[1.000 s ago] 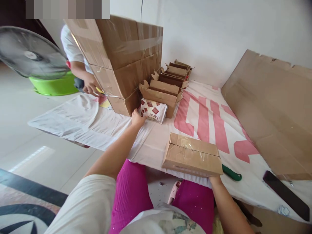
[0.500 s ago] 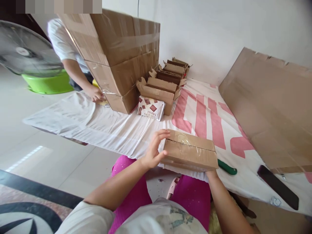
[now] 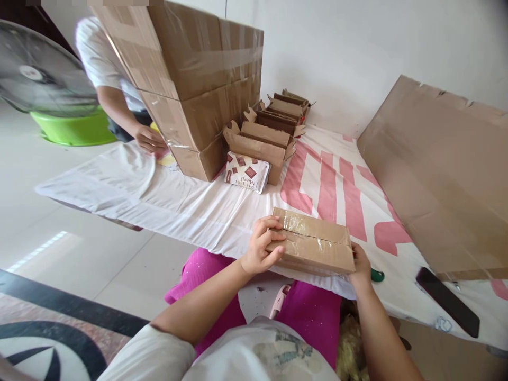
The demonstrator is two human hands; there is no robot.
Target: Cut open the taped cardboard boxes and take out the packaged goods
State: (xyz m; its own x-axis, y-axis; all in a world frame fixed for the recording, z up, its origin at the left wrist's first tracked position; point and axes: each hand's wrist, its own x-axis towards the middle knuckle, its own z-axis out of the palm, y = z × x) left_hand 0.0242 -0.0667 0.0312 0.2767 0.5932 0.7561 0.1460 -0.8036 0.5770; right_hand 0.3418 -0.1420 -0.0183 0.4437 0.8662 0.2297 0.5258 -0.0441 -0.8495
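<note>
A small closed cardboard box (image 3: 317, 246) lies at the front edge of the table, clear tape running over its top seam. My left hand (image 3: 264, 246) grips its left end, fingers on top and thumb along the near side. At the other end, my right hand (image 3: 360, 264) wraps the right side, its fingertips partly hidden behind the box. Just beyond my right hand pokes a green handle (image 3: 377, 275), mostly covered. Farther back, a white pouch with brown squares (image 3: 246, 172) leans against an open cardboard box (image 3: 257, 144).
Big taped cartons (image 3: 198, 63) are stacked at the left, with a co-worker's hand (image 3: 151, 138) beside them. Several open boxes stand in a row behind the pouch. A large cardboard sheet (image 3: 436, 180) and a dark phone (image 3: 447, 301) are on the right. A fan (image 3: 35, 74) stands at far left.
My right hand has moved from under the near right corner up to the box's right end, covering more of the green handle. My left fingers have shifted slightly right along the top.
</note>
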